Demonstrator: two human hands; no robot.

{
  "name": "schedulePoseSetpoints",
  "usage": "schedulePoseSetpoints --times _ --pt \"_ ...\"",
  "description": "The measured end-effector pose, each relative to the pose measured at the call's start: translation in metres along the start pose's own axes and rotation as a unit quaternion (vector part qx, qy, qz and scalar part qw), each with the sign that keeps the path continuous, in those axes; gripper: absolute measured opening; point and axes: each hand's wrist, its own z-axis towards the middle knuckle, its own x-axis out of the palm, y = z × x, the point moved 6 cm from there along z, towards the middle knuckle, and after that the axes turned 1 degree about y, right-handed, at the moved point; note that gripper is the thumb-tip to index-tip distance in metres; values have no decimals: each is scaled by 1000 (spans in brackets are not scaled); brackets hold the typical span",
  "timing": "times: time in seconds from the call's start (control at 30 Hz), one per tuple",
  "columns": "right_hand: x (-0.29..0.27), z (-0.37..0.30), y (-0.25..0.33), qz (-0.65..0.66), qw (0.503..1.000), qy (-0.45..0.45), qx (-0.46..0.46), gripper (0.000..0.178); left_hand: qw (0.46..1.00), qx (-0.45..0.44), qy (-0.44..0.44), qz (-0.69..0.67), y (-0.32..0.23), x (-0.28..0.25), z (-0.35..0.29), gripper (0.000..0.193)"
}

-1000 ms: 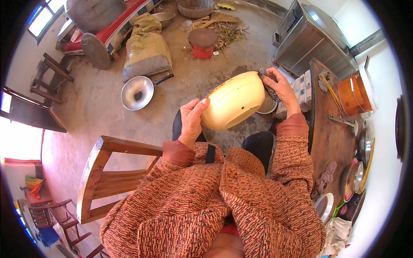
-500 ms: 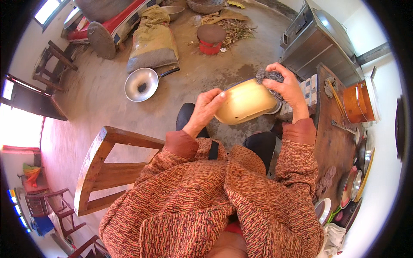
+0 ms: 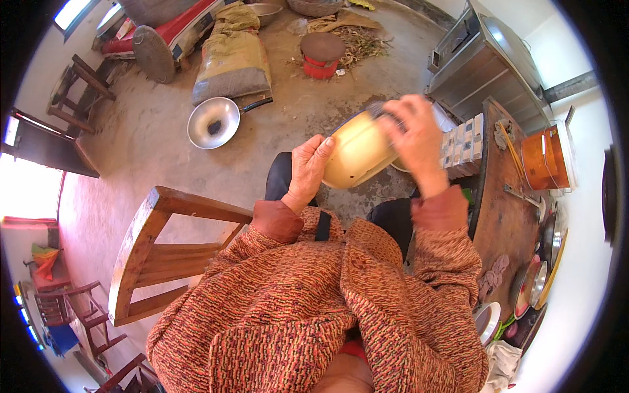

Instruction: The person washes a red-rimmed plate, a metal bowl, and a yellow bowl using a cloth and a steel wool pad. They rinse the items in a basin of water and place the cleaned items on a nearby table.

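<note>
A yellow enamel basin with a dark rim is tilted in front of my lap, its outside toward me. My left hand grips its left edge, thumb on the yellow side. My right hand, blurred by motion, is at the upper right of the basin. A dark grey mesh scouring pad shows under its fingers, pressed against the basin near the rim; most of the pad is hidden. Behind the right hand, part of another pale round vessel shows low down.
A frying pan lies on the floor at left, by a stuffed sack. Stacked bricks stand beside a wooden table with an orange bucket. A wooden chair is close on my left.
My right hand and the scouring pad have moved left along the basin's upper side. The basin has shifted slightly left and tilted more steeply, with my left hand still on it.
</note>
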Motion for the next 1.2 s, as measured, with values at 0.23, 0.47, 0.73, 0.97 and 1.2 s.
schedulePoseSetpoints --times 0.23,0.47,0.73,0.97,1.2 --pt "4 1 42 -20 998 27 -52 19 999 -10 -14 -33 9 11 -2 36" --pt "4 -2 -46 -22 997 9 74 19 1000 -9 -4 -22 -3 6 -7 33" --pt "14 -11 60 -11 997 37 -64 17 1000 8 -1 -7 7 7 -3 33" --pt "30 -23 -118 363 903 92 212 28 997 -20 -9 -75 -11 -2 -7 33" --pt "39 -44 -113 578 750 125 297 35 998 -37 19 -42 -7 -10 -5 35"
